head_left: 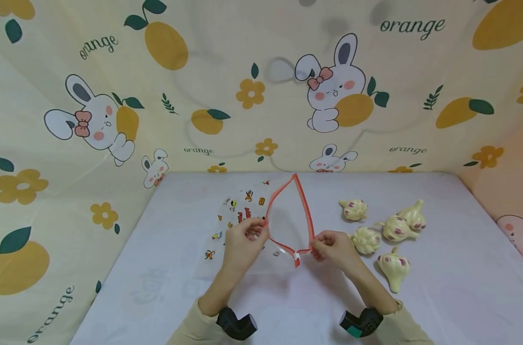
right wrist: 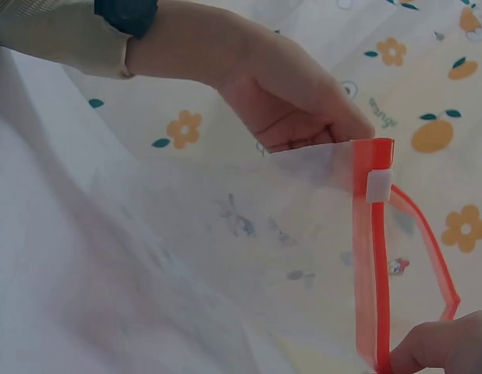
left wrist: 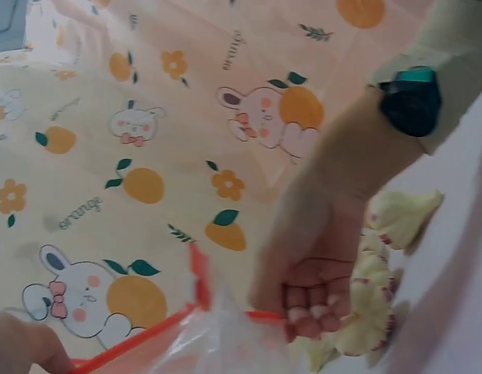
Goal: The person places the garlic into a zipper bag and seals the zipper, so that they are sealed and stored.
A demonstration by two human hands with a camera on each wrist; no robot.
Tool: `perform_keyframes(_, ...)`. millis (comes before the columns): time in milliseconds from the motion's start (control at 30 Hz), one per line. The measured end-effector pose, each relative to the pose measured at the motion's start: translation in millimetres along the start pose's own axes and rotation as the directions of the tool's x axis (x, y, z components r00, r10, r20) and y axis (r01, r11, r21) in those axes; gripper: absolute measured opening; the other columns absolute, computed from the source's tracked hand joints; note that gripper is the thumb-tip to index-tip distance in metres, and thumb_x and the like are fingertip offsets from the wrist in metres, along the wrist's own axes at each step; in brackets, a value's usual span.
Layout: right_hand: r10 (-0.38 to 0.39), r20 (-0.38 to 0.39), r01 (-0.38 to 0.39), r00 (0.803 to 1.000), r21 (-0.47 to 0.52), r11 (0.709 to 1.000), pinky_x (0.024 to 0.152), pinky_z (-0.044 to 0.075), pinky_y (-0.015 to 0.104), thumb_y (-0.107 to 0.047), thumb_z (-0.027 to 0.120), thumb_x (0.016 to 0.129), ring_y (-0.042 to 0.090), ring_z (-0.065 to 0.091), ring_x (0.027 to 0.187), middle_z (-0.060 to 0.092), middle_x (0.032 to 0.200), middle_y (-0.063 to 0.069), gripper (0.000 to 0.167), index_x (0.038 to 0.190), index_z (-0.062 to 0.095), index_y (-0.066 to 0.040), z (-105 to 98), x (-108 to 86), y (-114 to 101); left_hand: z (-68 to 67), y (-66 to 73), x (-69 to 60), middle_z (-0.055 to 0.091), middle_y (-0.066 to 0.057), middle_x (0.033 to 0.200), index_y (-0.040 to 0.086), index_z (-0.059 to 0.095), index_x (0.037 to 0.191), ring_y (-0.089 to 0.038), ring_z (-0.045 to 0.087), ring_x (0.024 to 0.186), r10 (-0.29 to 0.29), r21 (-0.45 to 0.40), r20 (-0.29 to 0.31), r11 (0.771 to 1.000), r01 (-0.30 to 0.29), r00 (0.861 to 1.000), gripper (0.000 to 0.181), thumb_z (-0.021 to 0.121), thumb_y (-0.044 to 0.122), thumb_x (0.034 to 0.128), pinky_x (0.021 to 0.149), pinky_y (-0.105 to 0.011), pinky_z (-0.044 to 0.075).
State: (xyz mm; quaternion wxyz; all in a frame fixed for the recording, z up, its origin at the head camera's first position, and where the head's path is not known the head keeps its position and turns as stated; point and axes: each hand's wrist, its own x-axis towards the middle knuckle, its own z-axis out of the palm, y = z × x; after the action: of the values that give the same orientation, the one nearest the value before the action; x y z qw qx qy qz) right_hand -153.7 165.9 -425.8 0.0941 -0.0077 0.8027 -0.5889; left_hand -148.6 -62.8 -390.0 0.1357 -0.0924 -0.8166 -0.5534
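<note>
Two hands on one clear printed slider bag [head_left: 248, 195]: left hand [head_left: 245, 239] pinches the left side of its red rim [head_left: 306, 211], right hand [head_left: 336, 249] pinches the right side, near end. Mouth spread between them, white slider [head_left: 296, 257] at near corner. Bag is mid-table [head_left: 459, 287], well apart from left edge; rim's far tip lines up with back edge in head view. Five garlic bulbs [head_left: 397, 229] right; nearest just beside right hand, tightest side.
</note>
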Motion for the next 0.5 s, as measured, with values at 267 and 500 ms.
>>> perform_keyframes(267, -0.022, 0.015, 0.022, 1.000, 0.001, 1.000, 0.061, 0.059, 0.022, -0.012, 0.062, 0.093, 0.005, 0.063, 0.062, 0.069, 0.071, 0.005, 0.025, 0.095, 0.062, 0.013, -3.4, -2.9, -1.1, -2.9, 0.7, 4.6, 0.069, -0.030, 0.087, -0.010, 0.066, 0.098, 0.000, 0.063, 0.063, -0.138, -0.236, 0.186, 0.955, 0.181, 0.973, 0.016, 0.065, 0.002, 0.0878, 0.062, -0.016, 0.059)
perform_keyframes(500, -0.181, 0.030, 0.183, 0.983, -0.150, 0.972, 0.059, 0.056, 0.019, -0.019, 0.061, 0.095, 0.004, 0.062, 0.065, 0.070, 0.080, 0.018, 0.023, 0.095, 0.066, 0.004, -7.9, -2.7, 8.5, -0.2, 3.2, 4.1, 0.070, -0.028, 0.087, -0.007, 0.067, 0.098, -0.001, 0.063, 0.063, -0.153, -0.249, 0.189, 0.948, 0.198, 0.970, 0.014, 0.066, 0.001, 0.0878, 0.064, -0.017, 0.060)
